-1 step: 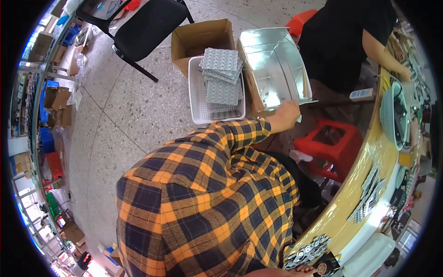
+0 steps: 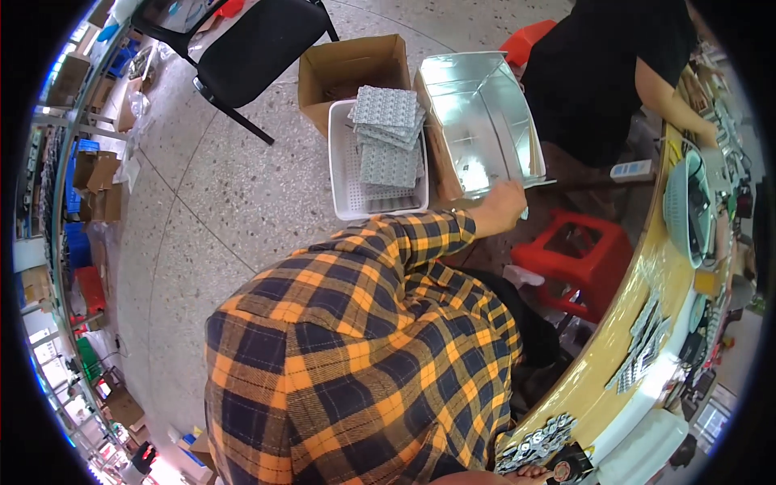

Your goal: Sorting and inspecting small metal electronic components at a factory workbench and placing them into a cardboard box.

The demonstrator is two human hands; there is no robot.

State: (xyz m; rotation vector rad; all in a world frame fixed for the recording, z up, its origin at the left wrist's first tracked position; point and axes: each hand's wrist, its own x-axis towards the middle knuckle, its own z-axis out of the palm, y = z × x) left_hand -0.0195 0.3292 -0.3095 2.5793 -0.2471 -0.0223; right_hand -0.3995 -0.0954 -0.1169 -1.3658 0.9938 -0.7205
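Note:
My left hand (image 2: 503,207), at the end of a plaid sleeve, is closed at the near edge of a silver-lined box (image 2: 471,174). A thin pale strip (image 2: 540,183) sticks out past its fingers, its kind unclear. Left of that box stands a white perforated basket (image 2: 343,190) with a stack of grey textured sheets (image 2: 386,109). My right hand (image 2: 529,471) shows only partly at the bottom edge, fingers curled. What it holds, if anything, is hidden. Close by are a pile of small metallic parts (image 2: 540,440) and a black piece with a round centre (image 2: 571,466).
A cardboard box (image 2: 353,69) stands behind the basket, and a black chair (image 2: 257,52) at far left. A red stool (image 2: 578,263) sits beside the curved table (image 2: 602,356), which bears grey strips (image 2: 643,343). Another person (image 2: 602,81) in black works at far right.
My left hand is almost in the same place at the box edge, and the strip beyond its fingers shows slightly less. The whole view has shifted a little.

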